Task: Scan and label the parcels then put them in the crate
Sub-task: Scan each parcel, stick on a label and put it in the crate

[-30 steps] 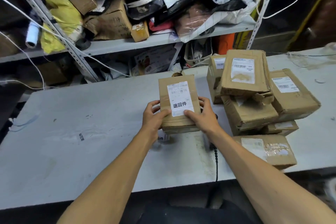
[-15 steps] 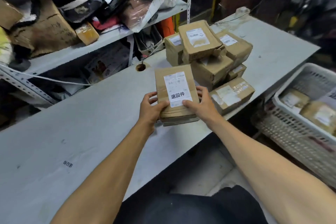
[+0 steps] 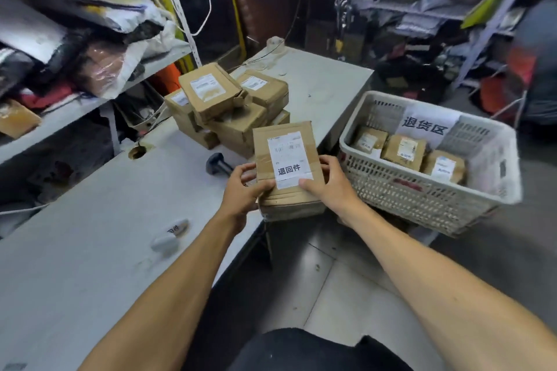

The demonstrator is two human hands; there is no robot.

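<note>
Partly hidden: parcel (image 3: 287,159) underside behind left hand (image 3: 241,193), right hand (image 3: 328,187)

Plenty of open tabletop (image 3: 75,250) on the near-left side, only a small white roll (image 3: 170,235) lying there. Further along, a heap of cardboard boxes (image 3: 229,105) blocks the strip by the shelving (image 3: 90,99), with a black scanner (image 3: 217,164) just in front of it. Far end of the table past the heap is bare. The white crate (image 3: 428,199) sits off the table's right edge; three parcels (image 3: 404,150) line its back, the front of its inside is free. Floor gap between table and crate is open.
</note>
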